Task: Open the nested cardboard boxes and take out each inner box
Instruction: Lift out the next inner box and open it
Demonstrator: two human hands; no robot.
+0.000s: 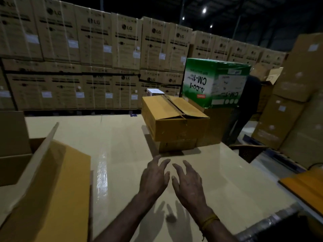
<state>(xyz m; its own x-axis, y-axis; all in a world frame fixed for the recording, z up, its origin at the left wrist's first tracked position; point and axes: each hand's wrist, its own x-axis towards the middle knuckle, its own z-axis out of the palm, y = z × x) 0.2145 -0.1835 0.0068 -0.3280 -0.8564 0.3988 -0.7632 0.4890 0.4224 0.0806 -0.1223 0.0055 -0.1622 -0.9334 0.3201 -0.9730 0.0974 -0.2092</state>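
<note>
A yellow-brown cardboard box (172, 117) sits at the far middle of the work surface (111, 142), its top flaps taped but buckled along the seam. It rests on a flatter box (176, 144) beneath it. My left hand (154, 177) and my right hand (187, 180) hover side by side above the surface, just in front of that stack, fingers spread and holding nothing. An opened cardboard box (43, 180) with a raised flap stands at my near left.
A green and white box (215, 82) printed CM-1 stands behind the stack. A person in dark clothes (244, 109) stands at the right among stacked cartons. Walls of LG cartons (94, 49) fill the background. A flat orange board (304, 184) lies at the right edge.
</note>
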